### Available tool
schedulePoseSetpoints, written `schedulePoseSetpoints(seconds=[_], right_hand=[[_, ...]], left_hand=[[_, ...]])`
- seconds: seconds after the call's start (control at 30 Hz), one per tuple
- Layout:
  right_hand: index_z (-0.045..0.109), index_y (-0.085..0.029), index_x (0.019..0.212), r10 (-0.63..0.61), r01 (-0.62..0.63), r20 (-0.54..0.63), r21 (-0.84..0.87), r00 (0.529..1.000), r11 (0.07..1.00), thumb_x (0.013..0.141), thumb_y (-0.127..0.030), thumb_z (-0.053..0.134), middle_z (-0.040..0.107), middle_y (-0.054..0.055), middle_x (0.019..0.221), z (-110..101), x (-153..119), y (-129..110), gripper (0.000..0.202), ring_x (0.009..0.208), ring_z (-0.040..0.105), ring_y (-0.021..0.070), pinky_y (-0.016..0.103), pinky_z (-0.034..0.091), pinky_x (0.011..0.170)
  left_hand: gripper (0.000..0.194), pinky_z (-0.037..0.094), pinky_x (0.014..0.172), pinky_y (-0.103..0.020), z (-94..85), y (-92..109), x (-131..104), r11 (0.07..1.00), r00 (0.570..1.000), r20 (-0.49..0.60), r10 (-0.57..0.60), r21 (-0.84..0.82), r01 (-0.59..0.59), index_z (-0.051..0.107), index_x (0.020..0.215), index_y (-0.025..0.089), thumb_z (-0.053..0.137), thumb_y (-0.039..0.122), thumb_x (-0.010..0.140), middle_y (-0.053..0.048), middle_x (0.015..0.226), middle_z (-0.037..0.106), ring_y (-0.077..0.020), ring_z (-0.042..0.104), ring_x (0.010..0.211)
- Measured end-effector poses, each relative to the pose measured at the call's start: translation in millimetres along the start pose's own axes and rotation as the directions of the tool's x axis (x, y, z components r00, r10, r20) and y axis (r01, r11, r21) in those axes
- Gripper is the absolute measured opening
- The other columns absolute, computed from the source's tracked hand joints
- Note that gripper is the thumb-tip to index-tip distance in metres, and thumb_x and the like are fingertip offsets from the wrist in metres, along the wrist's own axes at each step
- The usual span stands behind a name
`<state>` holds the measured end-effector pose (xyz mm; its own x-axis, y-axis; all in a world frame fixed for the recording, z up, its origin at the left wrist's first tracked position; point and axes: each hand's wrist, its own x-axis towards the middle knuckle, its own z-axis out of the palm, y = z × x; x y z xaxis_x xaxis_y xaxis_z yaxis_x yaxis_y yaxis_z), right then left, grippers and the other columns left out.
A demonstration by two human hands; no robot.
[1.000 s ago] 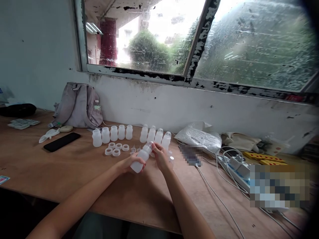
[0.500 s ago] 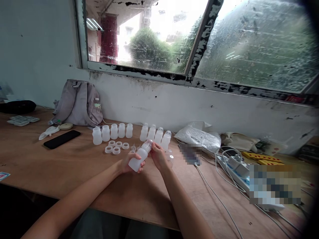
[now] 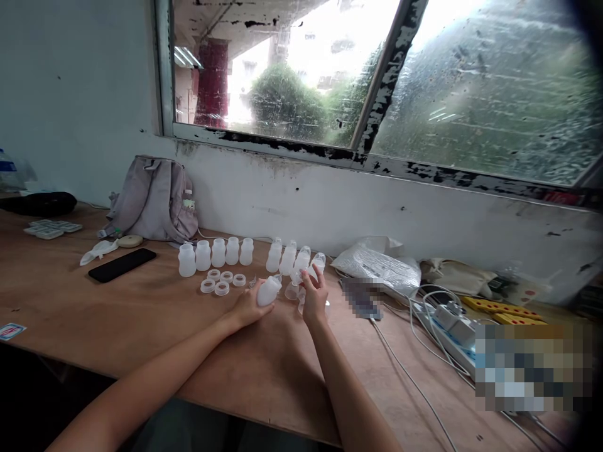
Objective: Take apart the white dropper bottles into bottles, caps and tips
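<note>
A frosted bottle point(image 3: 268, 292) leans in my left hand point(image 3: 250, 304), whose fingers wrap round it; a clear nipple tops it. Just to the right, my right hand point(image 3: 315, 294) pinches a small clear dome-shaped cap point(image 3: 298, 275), apart from the bottle. Behind stand several capped bottles point(image 3: 287, 257). Several open bottles point(image 3: 218, 253) form a row to the left, with several white rings point(image 3: 222, 288) lying in front. A clear nipple point(image 3: 253, 282) shows partly behind my left hand. More clear caps lie beyond my right hand, partly hidden.
A black phone point(image 3: 122, 265) and a grey backpack point(image 3: 153, 199) are at the left. On the right are a plastic-wrapped package point(image 3: 377, 263), a blurred device with a cable, and a white power strip point(image 3: 445, 333) with cords. A window is above.
My right hand has moved off the bottle's top, and a clear cap is now between its fingers. The bottle's nipple is now uncovered. The view has shifted slightly.
</note>
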<state>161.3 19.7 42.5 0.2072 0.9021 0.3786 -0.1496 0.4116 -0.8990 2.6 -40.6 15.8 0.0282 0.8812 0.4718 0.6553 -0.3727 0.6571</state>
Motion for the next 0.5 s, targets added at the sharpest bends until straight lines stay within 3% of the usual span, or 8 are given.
schedulePoseSetpoints(seconds=[0.1, 0.17, 0.23, 0.33, 0.5], right_hand=[[0.056, -0.017, 0.103, -0.162, 0.189, 0.109, -0.318, 0.981, 0.929, 0.073, -0.041, 0.05, 0.062, 0.007, 0.09, -2.5, -2.5, -6.1, 0.039, 0.083, 0.055, 0.0183, 0.031, 0.04, 0.072], [0.062, -0.018, 0.091, -0.279, 0.345, 0.204, -0.547, 0.938, 0.762, 0.072, -0.04, 0.051, 0.061, 0.007, 0.092, -3.1, -4.5, -9.8, 0.031, 0.09, 0.05, 0.0206, 0.033, 0.035, 0.079], [0.064, -0.02, 0.086, -0.298, 0.412, 0.287, -0.696, 0.91, 0.588, 0.071, -0.038, 0.053, 0.061, 0.007, 0.091, -2.8, -6.3, -12.9, 0.027, 0.093, 0.047, 0.0223, 0.034, 0.03, 0.081], [0.064, -0.022, 0.087, -0.146, 0.394, 0.37, -0.798, 0.917, 0.455, 0.07, -0.036, 0.052, 0.062, 0.005, 0.087, -2.2, -8.2, -16.4, 0.024, 0.088, 0.048, 0.022, 0.033, 0.028, 0.076], [0.065, -0.023, 0.084, 0.101, 0.386, 0.447, -0.85, 0.889, 0.359, 0.067, -0.032, 0.053, 0.064, 0.004, 0.082, -6.4, -7.8, -20.0, 0.023, 0.091, 0.047, 0.0235, 0.033, 0.024, 0.075]], left_hand=[[0.046, 0.042, 0.063, -0.028, -0.6, 0.2, 1.0, 1.0, 0.999, -0.039, -0.015, -0.009, 0.015, 0.043, 0.104, 0.022, 0.06, 0.036, 0.063, -0.002, 0.085, 0.059, -0.0187, 0.057, 0.073], [0.046, 0.042, 0.062, -0.027, -0.7, 1.4, 0.8, 1.0, 0.999, -0.044, -0.022, -0.002, 0.022, 0.043, 0.103, 0.022, 0.06, 0.036, 0.063, -0.001, 0.084, 0.059, -0.0183, 0.057, 0.072], [0.046, 0.042, 0.062, -0.027, -0.6, 2.7, 0.1, 1.0, 0.999, -0.034, -0.029, 0.008, 0.029, 0.043, 0.104, 0.022, 0.06, 0.035, 0.063, -0.001, 0.083, 0.059, -0.0178, 0.057, 0.071], [0.046, 0.042, 0.064, -0.027, -0.2, 3.6, -0.8, 0.999, 0.999, -0.024, -0.039, 0.022, 0.04, 0.043, 0.104, 0.023, 0.06, 0.034, 0.063, 0.0, 0.084, 0.059, -0.0178, 0.057, 0.072], [0.047, 0.042, 0.064, -0.027, 1.5, 0.0, -0.3, 0.999, 0.999, -0.013, -0.051, 0.016, 0.051, 0.043, 0.105, 0.024, 0.061, 0.036, 0.063, 0.0, 0.085, 0.06, -0.0177, 0.058, 0.074]])
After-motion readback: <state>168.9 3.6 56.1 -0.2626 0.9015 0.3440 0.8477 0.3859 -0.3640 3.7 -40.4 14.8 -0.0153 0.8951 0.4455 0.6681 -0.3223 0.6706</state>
